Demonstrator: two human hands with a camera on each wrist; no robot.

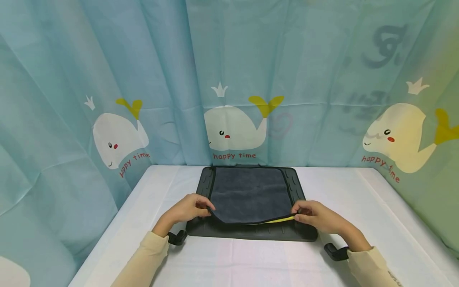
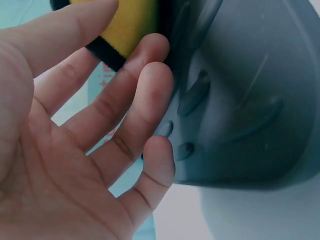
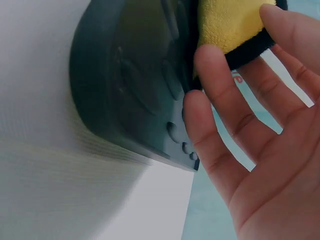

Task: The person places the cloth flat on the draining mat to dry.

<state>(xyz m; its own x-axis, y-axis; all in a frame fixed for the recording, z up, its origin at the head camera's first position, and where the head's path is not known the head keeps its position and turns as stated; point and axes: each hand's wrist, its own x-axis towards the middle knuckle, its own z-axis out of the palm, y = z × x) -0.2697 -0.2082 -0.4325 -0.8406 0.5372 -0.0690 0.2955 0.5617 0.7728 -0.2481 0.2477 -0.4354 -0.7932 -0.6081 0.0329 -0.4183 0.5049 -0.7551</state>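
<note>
A dark grey towel (image 1: pixel 251 191) with black edging lies over a black ridged board (image 1: pixel 251 233) in the head view. Its near edge is lifted a little, and a strip of yellow underside shows at the right. My left hand (image 1: pixel 193 207) pinches the near left corner between thumb and fingers; the left wrist view shows the yellow side (image 2: pixel 132 25) there, with the other fingers loosely bent. At the near right corner, my right hand (image 1: pixel 315 215) pinches the towel the same way, its yellow face (image 3: pixel 230 25) visible in the right wrist view.
The board rests on a white-covered table (image 1: pixel 201 263), its far side close to a blue-green curtain (image 1: pixel 308 79) printed with whales. Curtain also hangs along the left and right sides. Black straps with mounts (image 1: pixel 337 252) sit on both wrists.
</note>
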